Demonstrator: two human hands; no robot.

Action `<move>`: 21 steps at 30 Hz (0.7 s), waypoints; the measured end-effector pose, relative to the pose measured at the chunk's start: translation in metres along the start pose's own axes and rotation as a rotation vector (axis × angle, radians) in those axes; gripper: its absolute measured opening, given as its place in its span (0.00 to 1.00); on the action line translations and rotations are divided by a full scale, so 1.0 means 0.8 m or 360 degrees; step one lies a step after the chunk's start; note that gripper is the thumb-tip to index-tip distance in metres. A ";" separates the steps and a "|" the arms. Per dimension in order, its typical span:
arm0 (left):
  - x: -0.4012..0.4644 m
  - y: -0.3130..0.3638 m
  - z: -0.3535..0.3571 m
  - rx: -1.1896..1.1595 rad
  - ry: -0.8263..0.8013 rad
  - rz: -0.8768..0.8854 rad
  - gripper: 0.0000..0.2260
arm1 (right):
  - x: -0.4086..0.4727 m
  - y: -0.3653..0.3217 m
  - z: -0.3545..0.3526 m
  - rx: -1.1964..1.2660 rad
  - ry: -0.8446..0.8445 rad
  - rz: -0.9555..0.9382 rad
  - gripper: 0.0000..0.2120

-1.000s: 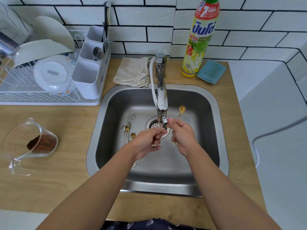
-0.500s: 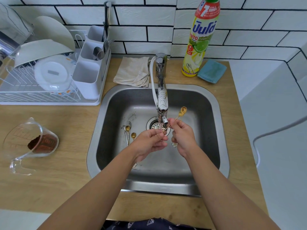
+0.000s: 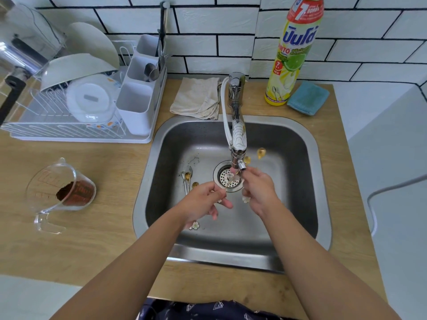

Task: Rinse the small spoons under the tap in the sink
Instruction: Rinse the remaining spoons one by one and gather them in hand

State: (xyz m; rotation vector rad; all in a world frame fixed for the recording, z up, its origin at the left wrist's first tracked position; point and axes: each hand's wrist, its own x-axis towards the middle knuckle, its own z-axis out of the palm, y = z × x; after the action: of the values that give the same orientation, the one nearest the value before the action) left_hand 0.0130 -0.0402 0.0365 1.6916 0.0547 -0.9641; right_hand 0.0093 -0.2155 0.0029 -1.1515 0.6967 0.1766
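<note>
Pinching thin gold spoons point(image 3: 231, 181) under the tap point(image 3: 239, 144), both hands point(image 3: 203, 202) hold light, slippery stems; gripping near flower ends seems safest.

Bare forearms point(image 3: 143, 255), navy patterned garment point(image 3: 208, 310)

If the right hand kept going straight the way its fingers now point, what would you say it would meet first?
Most likely the tap's nozzle: the right hand points up and slightly left, its fingertips already almost at the nozzle. Depth is unclear from above, so it might instead pass below and reach the sink's back wall.
</note>
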 end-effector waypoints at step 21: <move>0.008 0.011 0.021 -0.0240 0.0173 -0.0148 0.10 | 0.000 0.002 -0.013 0.0075 0.0054 0.0008 0.04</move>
State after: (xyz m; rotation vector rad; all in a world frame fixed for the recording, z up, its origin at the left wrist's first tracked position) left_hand 0.0122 -0.0601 0.0385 1.6121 0.2736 -0.9125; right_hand 0.0041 -0.2243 -0.0008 -1.1098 0.7306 0.1445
